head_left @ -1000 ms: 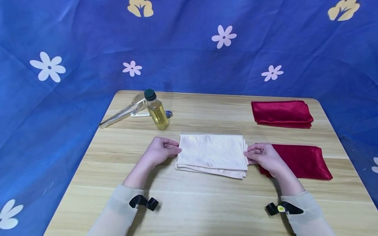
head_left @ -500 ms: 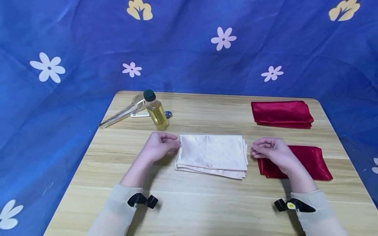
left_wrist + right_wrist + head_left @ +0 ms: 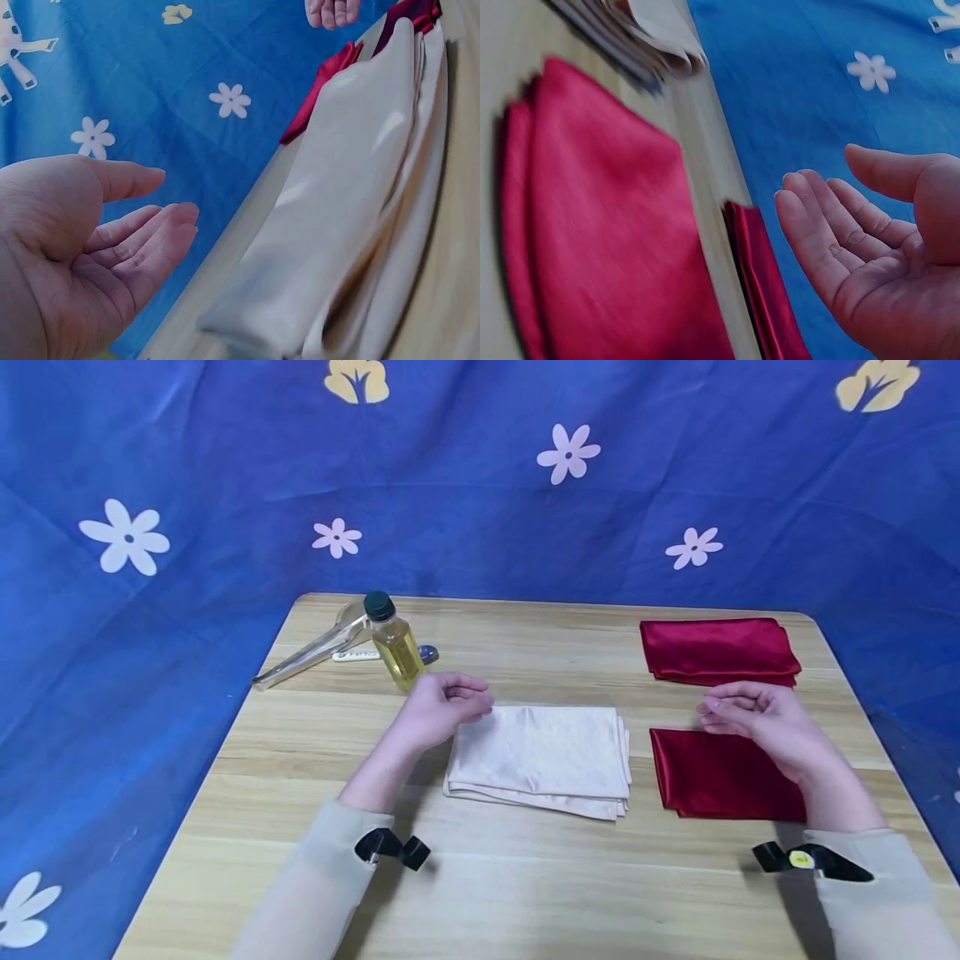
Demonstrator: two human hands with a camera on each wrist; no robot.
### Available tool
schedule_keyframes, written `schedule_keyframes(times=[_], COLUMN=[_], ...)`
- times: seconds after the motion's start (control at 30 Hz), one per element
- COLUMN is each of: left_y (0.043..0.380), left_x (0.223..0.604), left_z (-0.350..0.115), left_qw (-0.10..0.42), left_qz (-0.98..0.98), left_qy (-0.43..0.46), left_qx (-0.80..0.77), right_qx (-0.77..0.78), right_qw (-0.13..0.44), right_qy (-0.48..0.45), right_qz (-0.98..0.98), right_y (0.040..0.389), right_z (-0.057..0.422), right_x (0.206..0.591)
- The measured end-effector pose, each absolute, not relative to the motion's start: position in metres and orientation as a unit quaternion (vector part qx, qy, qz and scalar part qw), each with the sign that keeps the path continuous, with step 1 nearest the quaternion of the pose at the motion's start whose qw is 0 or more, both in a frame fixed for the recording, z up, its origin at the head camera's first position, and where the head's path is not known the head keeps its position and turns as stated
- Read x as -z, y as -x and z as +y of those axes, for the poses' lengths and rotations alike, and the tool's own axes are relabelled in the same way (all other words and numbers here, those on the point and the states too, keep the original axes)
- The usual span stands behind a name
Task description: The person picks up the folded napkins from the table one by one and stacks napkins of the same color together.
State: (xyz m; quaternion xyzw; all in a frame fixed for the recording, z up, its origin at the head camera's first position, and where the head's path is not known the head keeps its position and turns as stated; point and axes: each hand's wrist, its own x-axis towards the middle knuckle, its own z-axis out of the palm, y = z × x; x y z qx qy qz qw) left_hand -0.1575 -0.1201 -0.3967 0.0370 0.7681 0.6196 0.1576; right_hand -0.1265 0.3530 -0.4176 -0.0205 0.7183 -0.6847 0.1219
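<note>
A folded white satin cloth lies in the middle of the table, its layered edges toward the front and right. My left hand hovers over its back left corner with fingers loosely bent; the left wrist view shows nothing between thumb and fingers. Over the back edge of the nearer folded red satin cloth is my right hand, raised and relaxed. In the right wrist view its palm faces up, thumb apart from the fingers, holding nothing. Part of that red cloth is hidden behind the hand and wrist.
A second folded red cloth lies at the back right. At the back left stands a bottle of yellow liquid with a dark green cap, close behind my left hand. Beside it lie a clear, long-handled utensil and a white-handled spoon.
My right hand has left the white cloth's right edge and moved right, over the nearer red cloth. My left hand has let go of the left edge and shifted right and back. The cloths stay put.
</note>
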Motion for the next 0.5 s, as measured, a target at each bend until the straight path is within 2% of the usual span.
schedule_keyframes(times=[0.23, 0.5], left_y=[0.174, 0.2], left_x=[0.397, 0.407], left_z=[-0.088, -0.054], left_qw=[0.175, 0.202], left_qz=[0.738, 0.736], left_qy=[-0.023, -0.033], left_qx=[-0.652, -0.645], right_qx=[0.658, 0.64], right_qw=[0.129, 0.113], right_qy=[-0.028, -0.043], right_qz=[0.741, 0.759], right_y=[0.14, 0.156], right_z=[0.4, 0.447], right_x=[0.409, 0.407])
